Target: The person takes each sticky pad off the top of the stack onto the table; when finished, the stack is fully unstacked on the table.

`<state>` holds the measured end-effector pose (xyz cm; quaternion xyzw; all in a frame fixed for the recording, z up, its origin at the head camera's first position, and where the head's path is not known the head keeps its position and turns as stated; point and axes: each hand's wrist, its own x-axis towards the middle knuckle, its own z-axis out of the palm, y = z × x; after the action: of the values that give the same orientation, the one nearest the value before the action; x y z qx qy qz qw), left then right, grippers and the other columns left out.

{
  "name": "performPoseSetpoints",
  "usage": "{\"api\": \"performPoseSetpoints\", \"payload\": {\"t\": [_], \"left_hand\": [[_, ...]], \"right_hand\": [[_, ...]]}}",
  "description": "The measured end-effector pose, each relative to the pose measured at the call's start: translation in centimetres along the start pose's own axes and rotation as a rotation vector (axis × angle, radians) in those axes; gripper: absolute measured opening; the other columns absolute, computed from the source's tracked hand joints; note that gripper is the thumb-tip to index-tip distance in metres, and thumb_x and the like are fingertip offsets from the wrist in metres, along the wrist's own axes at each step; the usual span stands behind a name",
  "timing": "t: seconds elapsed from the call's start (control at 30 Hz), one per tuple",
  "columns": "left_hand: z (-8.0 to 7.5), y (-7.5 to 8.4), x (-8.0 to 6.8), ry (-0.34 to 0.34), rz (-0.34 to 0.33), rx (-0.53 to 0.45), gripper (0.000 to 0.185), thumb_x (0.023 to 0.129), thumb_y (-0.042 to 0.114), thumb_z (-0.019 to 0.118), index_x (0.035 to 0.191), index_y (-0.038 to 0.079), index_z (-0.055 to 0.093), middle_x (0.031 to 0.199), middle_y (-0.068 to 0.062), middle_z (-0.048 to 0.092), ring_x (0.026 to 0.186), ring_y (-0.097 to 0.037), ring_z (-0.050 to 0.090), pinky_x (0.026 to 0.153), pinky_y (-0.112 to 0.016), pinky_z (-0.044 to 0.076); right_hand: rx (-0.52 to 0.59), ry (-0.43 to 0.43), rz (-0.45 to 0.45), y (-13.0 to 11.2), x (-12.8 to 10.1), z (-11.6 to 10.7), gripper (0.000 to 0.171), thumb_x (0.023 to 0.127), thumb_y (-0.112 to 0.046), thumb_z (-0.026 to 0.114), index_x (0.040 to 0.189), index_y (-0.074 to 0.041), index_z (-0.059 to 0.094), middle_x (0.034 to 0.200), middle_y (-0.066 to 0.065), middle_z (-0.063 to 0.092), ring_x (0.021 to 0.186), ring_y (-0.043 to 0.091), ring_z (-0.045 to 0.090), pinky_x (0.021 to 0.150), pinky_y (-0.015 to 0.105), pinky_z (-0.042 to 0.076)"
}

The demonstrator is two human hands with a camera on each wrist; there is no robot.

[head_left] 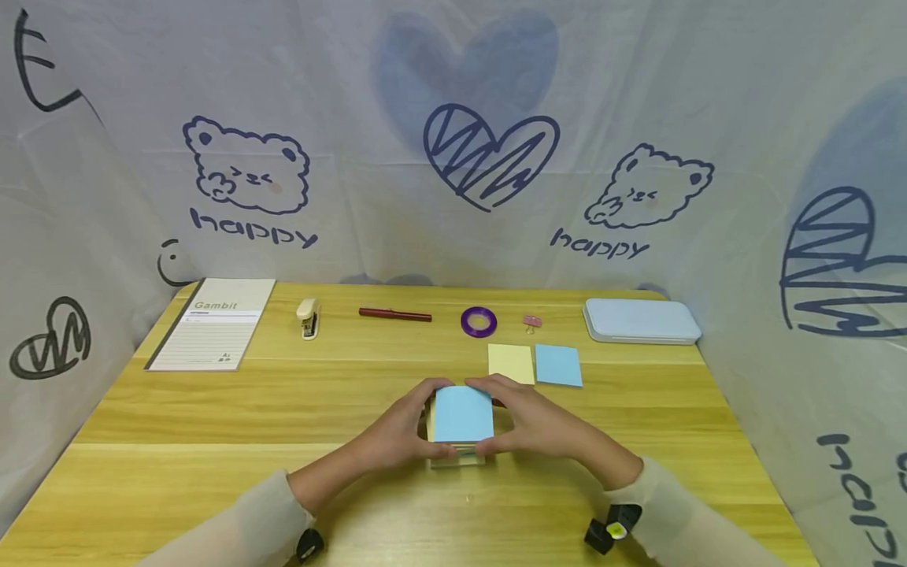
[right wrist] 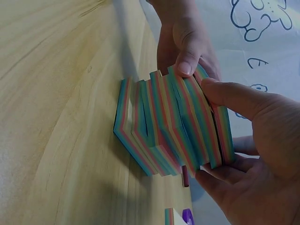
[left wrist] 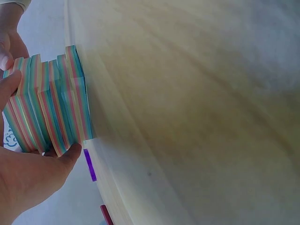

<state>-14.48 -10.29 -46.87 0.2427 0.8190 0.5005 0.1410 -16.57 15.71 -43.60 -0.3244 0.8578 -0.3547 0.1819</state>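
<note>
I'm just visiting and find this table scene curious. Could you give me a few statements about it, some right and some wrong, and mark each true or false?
1. The stack of sticky notes is blue on top. True.
2. Only the left grip holds the stack of sticky notes. False: the right grip holds it too.
3. The purple tape roll lies between the dark red pen and the pink clip. True.
4. The Gambit notepad lies right of the light blue case. False: the Gambit notepad lies far to its left.
5. The light blue case lies wide open. False: it is closed.
</note>
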Motion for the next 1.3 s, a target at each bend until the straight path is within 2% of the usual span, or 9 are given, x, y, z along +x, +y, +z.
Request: {"api": "performPoseSetpoints", "payload": {"t": [0.13,0.43,0.57,0.7,0.87,1.0,1.3], "left_hand": [[0.1,0.0,0.0,0.0,0.001,0.003,0.086,0.082,0.019,0.09,0.15,0.006,0.039,0.136,-0.01,0.054,0.119,-0.026,0.054,0.104,-0.051,0.048],[0.1,-0.1,0.1,0.005,0.003,0.018,0.091,0.08,0.018,0.091,0.153,0.005,0.037,0.139,-0.011,0.054,0.122,-0.027,0.055,0.106,-0.051,0.047],[0.2,0.0,0.0,0.008,-0.009,0.035,0.092,0.08,0.019,0.091,0.153,0.006,0.038,0.141,-0.011,0.053,0.125,-0.028,0.054,0.109,-0.052,0.045],[0.2,0.0,0.0,0.009,-0.016,0.064,0.092,0.08,0.02,0.091,0.154,0.007,0.039,0.148,-0.011,0.05,0.135,-0.032,0.05,0.116,-0.053,0.04],[0.2,-0.1,0.0,0.005,-0.012,0.074,0.092,0.08,0.02,0.091,0.155,0.006,0.038,0.153,-0.013,0.046,0.143,-0.035,0.044,0.118,-0.055,0.036],[0.1,-0.1,0.0,0.004,-0.007,0.075,0.092,0.08,0.021,0.091,0.154,0.006,0.039,0.153,-0.014,0.046,0.142,-0.036,0.044,0.118,-0.055,0.036],[0.2,-0.3,0.0,-0.001,-0.004,0.078,0.093,0.08,0.023,0.091,0.155,0.005,0.038,0.153,-0.014,0.046,0.143,-0.036,0.043,0.119,-0.055,0.036]], "right_hand": [[-0.023,0.005,-0.004,-0.1,0.0,-0.1,0.093,0.084,-0.044,0.086,0.157,-0.009,0.041,0.147,0.004,0.052,0.132,0.024,0.054,0.111,0.045,0.048],[-0.108,0.027,-0.026,0.4,-0.8,-1.4,0.088,0.085,-0.043,0.085,0.155,-0.011,0.044,0.146,0.007,0.053,0.129,0.026,0.057,0.108,0.047,0.05],[-0.07,0.028,-0.013,1.3,-1.8,-2.5,0.088,0.084,-0.043,0.085,0.155,-0.012,0.044,0.151,0.008,0.049,0.134,0.028,0.054,0.109,0.048,0.049],[0.029,0.035,0.005,2.4,-3.0,-3.8,0.086,0.085,-0.032,0.086,0.156,-0.013,0.042,0.156,0.012,0.043,0.141,0.033,0.047,0.113,0.05,0.045],[0.145,0.074,0.036,4.7,-4.6,-5.4,0.085,0.084,-0.019,0.087,0.156,-0.012,0.041,0.158,0.016,0.038,0.142,0.038,0.043,0.116,0.056,0.038],[0.185,0.119,0.084,7.1,-5.8,-6.7,0.086,0.085,-0.018,0.087,0.156,-0.012,0.039,0.158,0.016,0.036,0.139,0.039,0.042,0.117,0.059,0.035],[0.124,0.2,0.251,12.3,-8.0,-9.9,0.089,0.087,-0.023,0.085,0.158,-0.003,0.034,0.163,0.027,0.029,0.146,0.053,0.03,0.116,0.063,0.034]]}}
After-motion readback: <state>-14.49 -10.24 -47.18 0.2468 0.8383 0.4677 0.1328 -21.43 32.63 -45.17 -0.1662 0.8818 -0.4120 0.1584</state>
